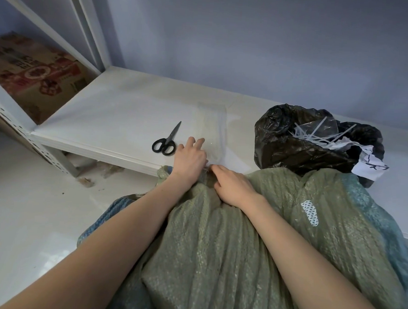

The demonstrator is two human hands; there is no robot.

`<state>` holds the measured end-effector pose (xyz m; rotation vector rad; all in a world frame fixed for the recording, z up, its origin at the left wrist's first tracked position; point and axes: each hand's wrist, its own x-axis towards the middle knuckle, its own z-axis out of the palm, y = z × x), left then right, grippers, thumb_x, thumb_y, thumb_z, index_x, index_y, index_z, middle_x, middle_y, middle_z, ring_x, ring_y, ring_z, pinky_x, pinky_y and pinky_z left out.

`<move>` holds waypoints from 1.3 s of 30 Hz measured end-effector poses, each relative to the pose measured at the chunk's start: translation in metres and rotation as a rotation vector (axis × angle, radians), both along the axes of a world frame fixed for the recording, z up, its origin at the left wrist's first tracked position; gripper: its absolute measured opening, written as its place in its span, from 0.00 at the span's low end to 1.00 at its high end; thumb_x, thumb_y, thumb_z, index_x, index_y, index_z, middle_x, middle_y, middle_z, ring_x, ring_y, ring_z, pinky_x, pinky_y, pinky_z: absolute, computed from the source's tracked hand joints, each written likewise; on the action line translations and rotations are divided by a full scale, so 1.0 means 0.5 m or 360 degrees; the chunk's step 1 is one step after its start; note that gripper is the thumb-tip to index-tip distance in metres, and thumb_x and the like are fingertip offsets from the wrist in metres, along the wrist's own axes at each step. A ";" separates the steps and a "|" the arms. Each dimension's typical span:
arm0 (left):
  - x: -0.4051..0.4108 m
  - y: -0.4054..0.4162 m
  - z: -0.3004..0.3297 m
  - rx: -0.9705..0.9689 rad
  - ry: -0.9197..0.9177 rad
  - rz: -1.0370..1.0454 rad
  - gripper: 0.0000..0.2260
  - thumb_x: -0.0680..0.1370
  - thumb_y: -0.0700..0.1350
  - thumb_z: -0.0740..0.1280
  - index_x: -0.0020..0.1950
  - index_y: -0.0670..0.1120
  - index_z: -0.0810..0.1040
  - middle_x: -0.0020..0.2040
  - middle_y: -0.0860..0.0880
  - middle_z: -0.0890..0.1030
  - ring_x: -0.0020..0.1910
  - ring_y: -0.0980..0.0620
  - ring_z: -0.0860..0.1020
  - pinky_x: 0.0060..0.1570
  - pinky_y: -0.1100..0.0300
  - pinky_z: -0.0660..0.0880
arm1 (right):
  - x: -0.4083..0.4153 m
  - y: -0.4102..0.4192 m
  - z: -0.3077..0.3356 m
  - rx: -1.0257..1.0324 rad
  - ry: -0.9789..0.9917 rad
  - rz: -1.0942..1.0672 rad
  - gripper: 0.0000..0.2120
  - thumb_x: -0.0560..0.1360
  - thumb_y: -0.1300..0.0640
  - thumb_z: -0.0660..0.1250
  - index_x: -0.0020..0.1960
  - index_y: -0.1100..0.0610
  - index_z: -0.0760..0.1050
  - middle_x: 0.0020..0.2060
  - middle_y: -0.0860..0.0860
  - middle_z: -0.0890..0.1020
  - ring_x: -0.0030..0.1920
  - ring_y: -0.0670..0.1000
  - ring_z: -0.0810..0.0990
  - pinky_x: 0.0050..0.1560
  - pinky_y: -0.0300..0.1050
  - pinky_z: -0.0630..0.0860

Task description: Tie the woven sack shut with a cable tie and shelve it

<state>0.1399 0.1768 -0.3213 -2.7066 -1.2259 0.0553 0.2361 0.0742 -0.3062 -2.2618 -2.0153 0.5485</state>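
A large olive-green woven sack [228, 246] fills the lower middle of the head view, its gathered neck against the front edge of a low white shelf [119, 115]. My left hand [190, 162] grips the bunched neck from the left, with the first fingers lifted over the shelf. My right hand [232, 186] presses on the neck from the right, fingers curled into the fabric. A clear plastic bag [213, 128] lies flat on the shelf just beyond my hands. Whether a cable tie is on the neck is hidden by my hands.
Black-handled scissors [165, 141] lie on the shelf left of my hands. A black plastic bag [301, 141] holding white cable ties and paper sits at the right. A printed cardboard box [33, 77] stands inside the white metal rack [20, 128] at left. Blue-green sacks lie beneath.
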 end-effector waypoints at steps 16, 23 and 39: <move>-0.048 0.005 0.023 0.0313 -0.0656 -0.0766 0.07 0.72 0.45 0.63 0.37 0.45 0.79 0.49 0.49 0.83 0.45 0.46 0.81 0.35 0.56 0.74 | -0.001 -0.002 0.005 0.0037 0.0125 -0.0061 0.21 0.74 0.64 0.54 0.67 0.58 0.63 0.66 0.57 0.71 0.60 0.62 0.75 0.53 0.54 0.71; -0.064 -0.008 0.136 -0.0159 -0.1211 -0.0453 0.10 0.82 0.47 0.55 0.56 0.44 0.73 0.42 0.52 0.84 0.38 0.47 0.82 0.35 0.51 0.76 | 0.000 -0.012 0.048 0.0278 -0.0020 -0.0152 0.24 0.74 0.63 0.54 0.70 0.53 0.64 0.73 0.50 0.63 0.69 0.54 0.64 0.62 0.56 0.62; -0.089 -0.215 0.435 -0.0604 -0.1765 -0.0482 0.03 0.78 0.53 0.63 0.45 0.58 0.75 0.38 0.57 0.84 0.39 0.60 0.81 0.41 0.53 0.78 | 0.002 -0.186 0.377 0.1191 0.0435 -0.0349 0.10 0.80 0.57 0.56 0.44 0.59 0.73 0.34 0.48 0.81 0.39 0.55 0.80 0.42 0.53 0.75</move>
